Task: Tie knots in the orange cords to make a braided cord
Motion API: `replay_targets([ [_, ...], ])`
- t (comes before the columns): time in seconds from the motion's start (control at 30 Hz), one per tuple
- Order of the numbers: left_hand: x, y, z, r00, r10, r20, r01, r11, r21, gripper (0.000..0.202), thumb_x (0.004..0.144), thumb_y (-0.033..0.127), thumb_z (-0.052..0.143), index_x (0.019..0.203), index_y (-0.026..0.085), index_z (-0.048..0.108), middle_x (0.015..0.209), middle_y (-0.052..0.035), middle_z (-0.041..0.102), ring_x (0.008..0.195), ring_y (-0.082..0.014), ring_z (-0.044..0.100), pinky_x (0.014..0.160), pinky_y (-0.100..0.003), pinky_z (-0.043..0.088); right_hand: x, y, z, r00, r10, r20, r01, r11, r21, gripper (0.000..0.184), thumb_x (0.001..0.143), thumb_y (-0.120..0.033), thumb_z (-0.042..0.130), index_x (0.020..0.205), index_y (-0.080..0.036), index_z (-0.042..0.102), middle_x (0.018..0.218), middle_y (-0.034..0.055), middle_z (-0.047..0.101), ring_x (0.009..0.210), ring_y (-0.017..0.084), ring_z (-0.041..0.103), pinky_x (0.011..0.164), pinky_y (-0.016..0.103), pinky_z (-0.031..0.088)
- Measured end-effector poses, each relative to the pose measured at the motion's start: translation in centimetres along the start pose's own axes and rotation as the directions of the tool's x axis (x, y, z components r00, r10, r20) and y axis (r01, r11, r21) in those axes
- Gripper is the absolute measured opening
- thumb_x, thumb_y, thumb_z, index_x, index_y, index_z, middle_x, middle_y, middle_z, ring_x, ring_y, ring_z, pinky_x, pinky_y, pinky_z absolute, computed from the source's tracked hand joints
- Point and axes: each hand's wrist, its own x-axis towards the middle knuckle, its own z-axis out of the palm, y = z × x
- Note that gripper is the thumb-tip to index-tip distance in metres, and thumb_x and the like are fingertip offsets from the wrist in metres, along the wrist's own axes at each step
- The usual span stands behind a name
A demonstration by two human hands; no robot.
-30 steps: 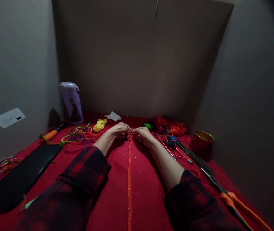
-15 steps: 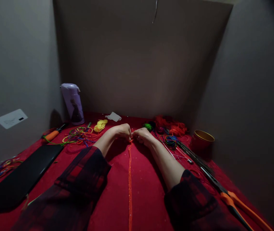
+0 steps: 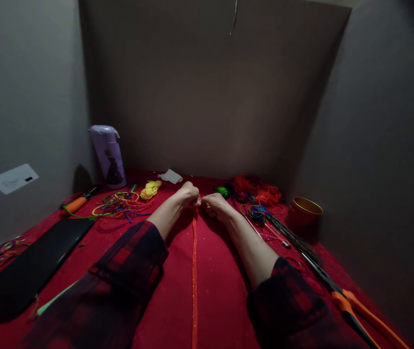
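Observation:
An orange braided cord (image 3: pixel 194 271) runs straight down the middle of the red cloth (image 3: pixel 221 291) toward me. Its far end sits between my two hands. My left hand (image 3: pixel 188 194) is closed in a pinch on the cord's end, knuckles raised. My right hand (image 3: pixel 214 203) is closed too, fingers curled against the same end, touching the left fingertips. Both forearms stretch out from dark red plaid sleeves.
A lilac jug (image 3: pixel 108 155), yellow cord (image 3: pixel 151 189) and a tangle of coloured cords (image 3: pixel 119 203) lie left. A black flat case (image 3: pixel 28 271) and an orange-handled tool (image 3: pixel 74 204) sit further left. Red thread (image 3: pixel 261 191), a gold-rimmed cup (image 3: pixel 303 211) and orange-handled shears (image 3: pixel 352 305) lie right.
My left hand has lifted slightly and rolled its knuckles upward at the cord's end. The right hand has barely shifted.

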Motion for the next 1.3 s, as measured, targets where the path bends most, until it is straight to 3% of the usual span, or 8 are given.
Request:
replay_targets([
  [0.37, -0.7, -0.7, -0.2, 0.999, -0.017, 0.039, 0.019, 0.999, -0.038, 0.021, 0.068, 0.003, 0.049, 0.049, 0.012, 0.051, 0.031, 0.0037, 0.038, 0.028, -0.006, 0.029, 0.035, -0.021, 0.022, 0.4, 0.3, -0.4, 0.998, -0.031, -0.048, 0.021, 0.982, -0.187, 0.018, 0.07, -0.018, 0.054, 0.055, -0.016, 0.045, 0.038, -0.0074, 0.038, 0.029, 0.002, 0.025, 0.03, 0.017, 0.016],
  [0.67, -0.5, -0.6, 0.3, 0.998, -0.033, -0.053, 0.033, 0.999, -0.007, 0.017, 0.068, 0.011, 0.058, 0.052, 0.012, 0.052, 0.031, 0.0051, 0.034, 0.031, -0.0066, 0.031, 0.037, -0.021, 0.022, 0.6, 0.3, -0.5, 0.993, -0.069, -0.1, 0.028, 0.933, -0.36, 0.013, 0.066, -0.017, 0.06, 0.056, -0.015, 0.053, 0.034, -0.007, 0.039, 0.027, 0.004, 0.031, 0.03, 0.017, 0.021],
  [1.0, 0.2, -1.0, 0.5, 0.997, -0.027, -0.076, 0.024, 0.999, -0.04, 0.018, 0.068, 0.013, 0.064, 0.053, 0.011, 0.054, 0.032, 0.0055, 0.035, 0.031, -0.0059, 0.029, 0.037, -0.022, 0.02, -0.1, -0.5, -1.0, 0.988, -0.071, -0.138, 0.026, 0.953, -0.301, 0.018, 0.079, -0.025, 0.054, 0.064, -0.016, 0.051, 0.034, -0.0087, 0.035, 0.027, 0.004, 0.027, 0.031, 0.017, 0.019],
  [1.3, 0.0, -1.1, 0.5, 0.997, -0.071, -0.038, 0.066, 0.992, -0.109, 0.024, 0.069, 0.015, 0.065, 0.05, 0.011, 0.051, 0.034, 0.0062, 0.036, 0.03, -0.0038, 0.027, 0.035, -0.021, 0.018, -0.8, -1.3, -1.0, 0.997, -0.068, -0.031, 0.059, 0.968, -0.242, 0.013, 0.072, -0.02, 0.059, 0.062, -0.014, 0.055, 0.037, -0.0078, 0.039, 0.029, 0.002, 0.025, 0.031, 0.018, 0.016],
])
